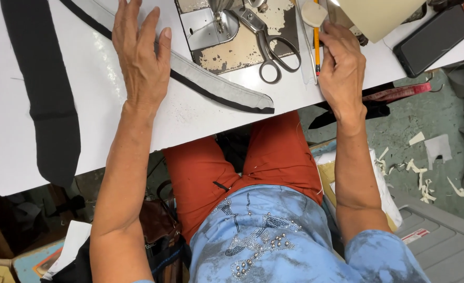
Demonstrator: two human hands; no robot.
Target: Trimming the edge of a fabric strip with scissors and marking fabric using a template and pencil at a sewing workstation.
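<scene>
While the left hand [140, 57] lies flat with fingers spread on the grey curved fabric strip [216, 86], it pins the strip to the white table [190, 118] rather than gripping it; the strip, edged in black, runs diagonally from the top left toward the table's front edge, ending just left of the scissors [268, 47]. The right hand [342, 65] rests curled at the table edge, fingertips closed loosely against an orange pencil [316, 44] beside a clear ruler [308, 50]; whether the pencil is actually pinched cannot be told. The scissors lie closed on the worn sewing machine bed [242, 50], within reach of both hands. A black fabric piece [46, 94] lies well apart at left. A dark phone [432, 39] lies face up at far right. A red tape-like strip [397, 93] projects below the table edge, and a small white rectangular label [414, 236] sits on a grey bin [446, 246].
</scene>
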